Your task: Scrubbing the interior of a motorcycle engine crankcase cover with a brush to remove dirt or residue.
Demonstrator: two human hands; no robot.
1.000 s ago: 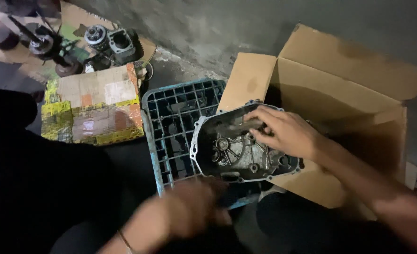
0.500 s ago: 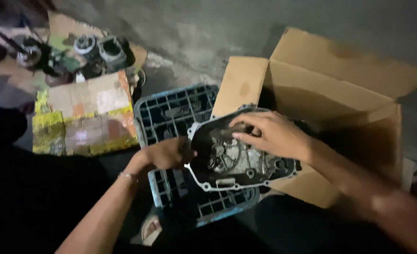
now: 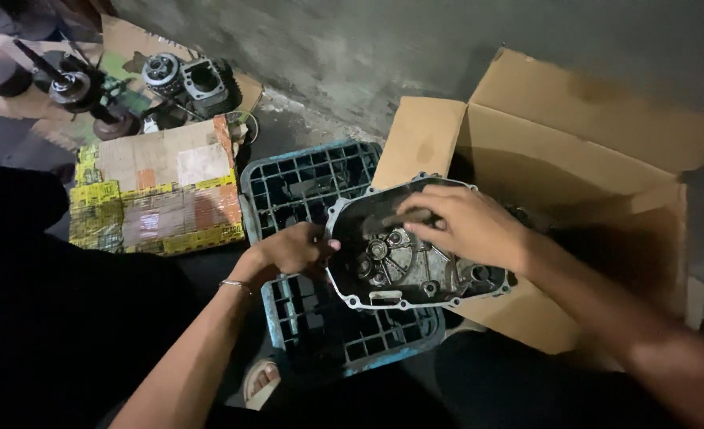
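A grey metal engine cover (image 3: 404, 262) with gears and bolt holes inside lies open side up on a blue plastic crate (image 3: 320, 191). My left hand (image 3: 288, 250) grips the cover's left rim. My right hand (image 3: 467, 226) rests over the cover's upper right part, fingers curled inside it, touching its dark inner surface. Whether the right hand pinches anything small is hidden.
An open brown cardboard box (image 3: 574, 175) stands right of the crate, against a grey wall. A flattened printed carton (image 3: 161, 191) lies on the floor at left. Engine parts, a cylinder (image 3: 197, 79) and shafts (image 3: 74, 83), sit at upper left. A sandalled foot (image 3: 258, 381) shows below the crate.
My left hand rose from low in front of me to the cover's left rim and took hold of it. The right hand stayed on the cover.
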